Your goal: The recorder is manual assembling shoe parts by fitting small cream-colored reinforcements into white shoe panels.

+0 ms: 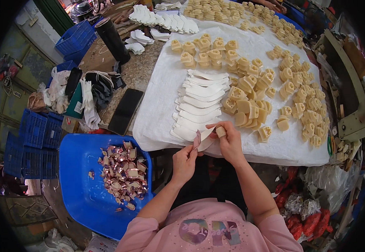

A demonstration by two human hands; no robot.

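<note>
My left hand (184,165) is closed, pinching a small pinkish shiny strip (197,140) that stands up between thumb and fingers. Close beside it my right hand (232,145) is closed too, with a white curved piece (208,142) at its fingertips. A beige band or small block (220,131) shows at those fingers; which it is I cannot tell. Just beyond both hands lies an overlapping row of white curved pieces (201,101) on the white cloth (157,113). To its right are stacked beige moulded blocks (249,111), several with cut-out shapes.
A blue tub (79,180) at the left holds shiny pinkish pieces (125,174). On the table's left side are a black phone (125,111), a dark cylinder (113,40) and more white pieces (163,20). Blue crates (33,143) stand further left. Another person's hand (275,6) shows at the far edge.
</note>
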